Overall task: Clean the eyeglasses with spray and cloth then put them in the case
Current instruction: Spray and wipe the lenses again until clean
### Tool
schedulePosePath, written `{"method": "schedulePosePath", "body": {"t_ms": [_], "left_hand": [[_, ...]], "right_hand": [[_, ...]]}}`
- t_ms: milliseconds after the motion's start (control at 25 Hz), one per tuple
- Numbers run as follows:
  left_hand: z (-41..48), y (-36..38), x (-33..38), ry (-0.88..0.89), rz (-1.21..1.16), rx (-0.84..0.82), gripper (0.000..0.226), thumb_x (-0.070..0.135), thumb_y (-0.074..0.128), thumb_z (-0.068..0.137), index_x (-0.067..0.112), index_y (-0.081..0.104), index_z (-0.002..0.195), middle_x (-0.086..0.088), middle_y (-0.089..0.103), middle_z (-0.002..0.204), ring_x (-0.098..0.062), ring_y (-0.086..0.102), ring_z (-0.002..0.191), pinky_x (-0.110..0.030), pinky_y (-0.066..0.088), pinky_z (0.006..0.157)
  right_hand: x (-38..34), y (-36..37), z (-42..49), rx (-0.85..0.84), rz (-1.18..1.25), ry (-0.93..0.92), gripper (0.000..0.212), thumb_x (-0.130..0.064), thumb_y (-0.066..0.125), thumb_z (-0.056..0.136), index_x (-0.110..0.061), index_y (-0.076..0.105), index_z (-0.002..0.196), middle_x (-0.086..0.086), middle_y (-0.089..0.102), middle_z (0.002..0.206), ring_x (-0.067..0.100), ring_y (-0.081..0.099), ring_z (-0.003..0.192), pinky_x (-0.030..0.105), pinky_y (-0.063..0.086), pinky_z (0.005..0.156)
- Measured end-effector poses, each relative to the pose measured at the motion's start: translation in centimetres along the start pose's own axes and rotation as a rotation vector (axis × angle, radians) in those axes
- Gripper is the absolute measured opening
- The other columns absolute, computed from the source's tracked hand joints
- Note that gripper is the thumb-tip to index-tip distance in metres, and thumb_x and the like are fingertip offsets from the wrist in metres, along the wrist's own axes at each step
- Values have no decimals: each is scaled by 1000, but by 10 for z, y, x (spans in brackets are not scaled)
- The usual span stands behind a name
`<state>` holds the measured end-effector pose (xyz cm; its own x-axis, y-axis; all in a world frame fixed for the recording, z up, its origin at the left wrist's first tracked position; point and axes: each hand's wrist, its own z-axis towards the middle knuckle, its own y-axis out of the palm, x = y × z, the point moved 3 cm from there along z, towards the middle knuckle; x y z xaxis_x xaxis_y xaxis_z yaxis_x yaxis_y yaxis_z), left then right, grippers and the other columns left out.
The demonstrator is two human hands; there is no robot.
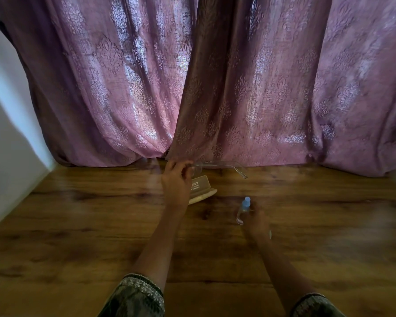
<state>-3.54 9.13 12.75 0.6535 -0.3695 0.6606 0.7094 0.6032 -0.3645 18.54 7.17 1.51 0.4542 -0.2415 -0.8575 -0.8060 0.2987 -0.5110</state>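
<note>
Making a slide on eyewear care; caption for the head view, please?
Left hand holds clear eyeglasses by the open case; right hand grips the spray bottle at a wooden table.

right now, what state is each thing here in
clear-framed eyeglasses: held off the table by the left hand, one temple arm unfolded
beige glasses case: open, lying on the wooden table
small clear spray bottle with a blue cap: cap on, tilted, gripped by the right hand
purple patterned curtains: drawn shut
</note>
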Motion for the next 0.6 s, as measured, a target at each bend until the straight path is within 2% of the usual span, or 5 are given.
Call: {"method": "schedulePosePath", "body": {"t_ms": [240, 320, 400, 520, 600], "left_hand": [[2, 3, -3, -26, -29, 14, 14, 3, 67, 76, 9, 70, 87, -13, 65, 92, -20, 62, 76, -14, 39, 72], [2, 6, -9, -62, -59, 10, 13, 7, 66, 78, 12, 70, 88, -10, 67, 91, -21, 64, 78, -24, 47, 74], [2, 11, -17, -103, -119, 14, 11, 10, 66, 77, 14, 70, 87, -8, 70, 86, -21, 65, 77, -29, 50, 74], [-1, 14, -23, -190, -237, 59, 12, 6, 67, 76, 13, 71, 86, -8, 71, 82, -20, 66, 74, -30, 54, 74], [-4, 16, -23, -252, -328, 61, 14, 1, 66, 77, 10, 71, 87, -11, 71, 83, -19, 67, 72, -24, 54, 72]], "right_hand": [[1, -1, 1, -13, -38, -40, 39, -3, 59, 83, -5, 55, 121, 14, 66, 108, 30, 61, 98, 31, 44, 78], [0, -3, -3, 3, -47, -55, 38, -5, 60, 83, -6, 55, 120, 14, 67, 103, 30, 62, 94, 36, 47, 78], [-2, -6, -8, 37, -50, -102, 31, -9, 59, 83, -7, 58, 114, 11, 68, 91, 27, 63, 82, 33, 46, 68], [-10, -9, -22, 81, -13, -222, 24, -19, 59, 82, -10, 59, 105, 5, 65, 79, 21, 60, 70, 26, 39, 57], [-17, -8, -31, 97, 57, -342, 33, -37, 54, 78, -14, 59, 102, 3, 63, 81, 17, 60, 70, 25, 44, 56]]}}
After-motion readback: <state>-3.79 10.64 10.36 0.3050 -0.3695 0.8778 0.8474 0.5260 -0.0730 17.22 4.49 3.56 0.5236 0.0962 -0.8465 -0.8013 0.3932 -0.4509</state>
